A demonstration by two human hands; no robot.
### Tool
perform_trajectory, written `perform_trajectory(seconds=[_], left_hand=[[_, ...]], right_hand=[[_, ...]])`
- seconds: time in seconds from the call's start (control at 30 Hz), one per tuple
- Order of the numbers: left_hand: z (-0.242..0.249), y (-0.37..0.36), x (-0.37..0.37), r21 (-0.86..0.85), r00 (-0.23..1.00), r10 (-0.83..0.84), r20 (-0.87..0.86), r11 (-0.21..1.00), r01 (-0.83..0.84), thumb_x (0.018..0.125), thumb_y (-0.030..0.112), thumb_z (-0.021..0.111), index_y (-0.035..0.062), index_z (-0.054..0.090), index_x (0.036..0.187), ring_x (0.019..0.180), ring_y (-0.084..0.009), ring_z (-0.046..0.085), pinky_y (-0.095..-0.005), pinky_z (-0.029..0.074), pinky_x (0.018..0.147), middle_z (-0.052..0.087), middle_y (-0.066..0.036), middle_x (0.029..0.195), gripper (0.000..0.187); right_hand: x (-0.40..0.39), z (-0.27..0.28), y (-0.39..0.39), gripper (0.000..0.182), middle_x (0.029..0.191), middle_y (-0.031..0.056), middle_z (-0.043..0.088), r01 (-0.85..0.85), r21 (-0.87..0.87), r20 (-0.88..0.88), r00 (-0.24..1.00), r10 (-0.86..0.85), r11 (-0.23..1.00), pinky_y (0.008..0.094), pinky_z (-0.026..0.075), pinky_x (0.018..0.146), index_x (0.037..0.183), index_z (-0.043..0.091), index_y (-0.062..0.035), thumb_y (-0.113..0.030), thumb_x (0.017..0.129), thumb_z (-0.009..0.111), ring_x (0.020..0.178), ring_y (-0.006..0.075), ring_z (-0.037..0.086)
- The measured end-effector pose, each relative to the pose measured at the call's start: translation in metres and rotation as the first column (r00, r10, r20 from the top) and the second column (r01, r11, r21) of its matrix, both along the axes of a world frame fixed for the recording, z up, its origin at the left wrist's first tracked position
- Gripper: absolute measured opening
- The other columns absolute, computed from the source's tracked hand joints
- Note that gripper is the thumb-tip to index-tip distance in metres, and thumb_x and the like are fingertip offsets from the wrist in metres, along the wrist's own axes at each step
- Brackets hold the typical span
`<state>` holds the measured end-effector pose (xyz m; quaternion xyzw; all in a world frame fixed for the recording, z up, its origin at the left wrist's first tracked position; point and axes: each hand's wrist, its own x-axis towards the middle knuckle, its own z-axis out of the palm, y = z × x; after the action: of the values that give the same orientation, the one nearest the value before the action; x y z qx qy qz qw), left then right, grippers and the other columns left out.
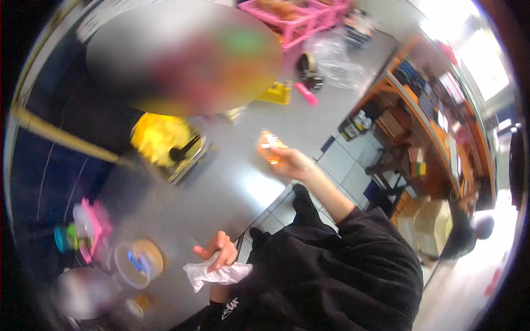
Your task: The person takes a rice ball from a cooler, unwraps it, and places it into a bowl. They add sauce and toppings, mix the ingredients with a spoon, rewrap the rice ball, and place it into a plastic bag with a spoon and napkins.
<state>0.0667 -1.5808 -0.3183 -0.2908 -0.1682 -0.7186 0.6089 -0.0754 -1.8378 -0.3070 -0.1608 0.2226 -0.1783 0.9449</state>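
The person's left hand [216,255] is closed around a crumpled white tissue [212,275], fingers [221,243] curled over its upper edge, just above the near edge of the grey surface [232,187]. The tissue looks light, soft and limp; it will crush rather than resist, so a loose pinch anywhere on the bunched part should hold it, and it is likely to tear if pulled while caught.

The right hand [290,163] is stretched out over the far side of the surface, fingers wrapped around 1 small orange object [269,144]. The picture is blurred there, so it may be a small packet or a toy; its stiffness cannot be judged, and a grip around its middle seems safest.

Nearby on the surface stand a yellow container [160,138] with a dark handle in it, a round tub [138,263] holding something blue, and a pink item [95,226] at the left edge.
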Motion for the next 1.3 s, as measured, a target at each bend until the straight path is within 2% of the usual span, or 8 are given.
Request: perform_trajectory(seconds=[0.53,0.8,0.93,1.0,1.03,1.13,1.17,1.3], left_hand=[[-0.021,-0.403,-0.239,0.435,0.244,-0.621,0.745,0.729,0.528,0.078,0.052,0.057,-0.0091,0.035,0.123,0.071,-0.0175,0.056,-0.0236,0.042,0.064,0.061,-0.016,0.084,0.078],[-0.034,-0.456,-0.317,0.599,0.431,-0.746,0.508,0.665,0.445,0.067,0.06,0.066,-0.0065,0.001,0.134,0.119,-0.0242,0.037,-0.032,0.026,0.1,0.035,-0.021,0.129,0.115],[-0.014,-0.46,-0.329,0.786,0.58,-0.686,0.44,0.606,0.12,0.073,0.027,0.07,0.0106,0.008,0.134,0.117,-0.015,0.042,-0.0284,0.025,0.103,0.044,-0.011,0.123,0.089],[0.029,-0.461,-0.313,0.785,0.667,-0.638,0.385,0.606,0.127,0.071,0.011,0.066,0.0129,0.011,0.133,0.12,-0.0171,0.041,-0.0285,0.026,0.104,0.038,-0.011,0.129,0.083],[0.046,-0.455,-0.306,0.771,0.75,-0.578,0.32,0.62,0.149,0.069,0.002,0.063,0.014,0.013,0.132,0.121,-0.0183,0.04,-0.0285,0.027,0.104,0.035,-0.011,0.133,0.082],[0.098,-0.41,-0.274,0.662,0.904,-0.238,0.354,0.747,-0.063,0.067,-0.005,0.061,0.0139,0.013,0.131,0.121,-0.0204,0.04,-0.0291,0.028,0.103,0.035,-0.014,0.133,0.082],[0.111,-0.39,-0.265,0.552,0.938,-0.11,0.329,0.828,-0.097,0.066,-0.007,0.06,0.0135,0.013,0.131,0.121,-0.0215,0.04,-0.0295,0.029,0.102,0.035,-0.016,0.133,0.083],[0.168,-0.286,-0.233,0.098,0.86,0.385,0.335,0.894,-0.438,0.062,-0.015,0.057,0.0118,0.01,0.129,0.121,-0.026,0.04,-0.0304,0.032,0.099,0.034,-0.021,0.133,0.086]], right_hand=[[-0.509,-0.39,-0.445,0.026,0.078,-0.0067,0.058,0.887,-0.087,-0.553,0.335,-0.763,0.453,0.0274,0.041,0.044,0.1,0.059,-0.0254,-0.034,0.078,0.068,0.056,0.0089,0.052],[-0.506,-0.419,-0.517,0.047,0.103,0.0118,0.053,0.908,-0.182,-0.893,0.008,-0.451,0.377,0.042,0.046,0.06,0.105,0.056,-0.0106,-0.045,0.075,0.067,0.089,0.0314,0.053],[-0.52,-0.54,-0.378,0.041,0.062,0.0089,0.052,0.116,-0.338,-0.934,0.083,-0.348,0.934,0.0407,0.044,0.045,0.101,0.054,-0.0048,-0.036,0.076,0.065,0.058,0.0235,0.055],[-0.492,-0.578,-0.261,0.034,0.061,0.0119,0.057,-0.605,-0.404,-0.665,-0.321,-0.674,0.686,0.0372,0.045,0.044,0.085,0.06,-0.0017,-0.034,0.077,0.064,0.049,0.0249,0.055],[-0.494,-0.565,-0.207,0.041,0.065,0.0155,0.061,-0.908,-0.4,-0.583,0.147,-0.799,0.125,0.0401,0.049,0.049,0.077,0.06,0.0014,-0.039,0.076,0.065,0.052,0.03,0.058],[-0.425,-0.47,-0.101,0.049,0.094,0.0274,0.059,-0.702,-0.559,-0.829,0.454,-0.327,0.442,0.0466,0.045,0.081,0.101,0.062,-0.0055,-0.048,0.082,0.048,0.092,0.042,0.056],[-0.395,-0.424,-0.09,0.053,0.104,0.0266,0.058,-0.888,0.089,-0.992,-0.036,0.124,0.45,0.0431,0.042,0.088,0.105,0.06,-0.0028,-0.049,0.081,0.049,0.102,0.0414,0.053],[-0.314,-0.338,-0.1,0.043,0.106,0.0208,0.059,-0.932,-0.343,-0.932,0.323,0.163,-0.119,0.04,0.044,0.088,0.109,0.059,-0.0064,-0.04,0.084,0.051,0.104,0.0333,0.055]])
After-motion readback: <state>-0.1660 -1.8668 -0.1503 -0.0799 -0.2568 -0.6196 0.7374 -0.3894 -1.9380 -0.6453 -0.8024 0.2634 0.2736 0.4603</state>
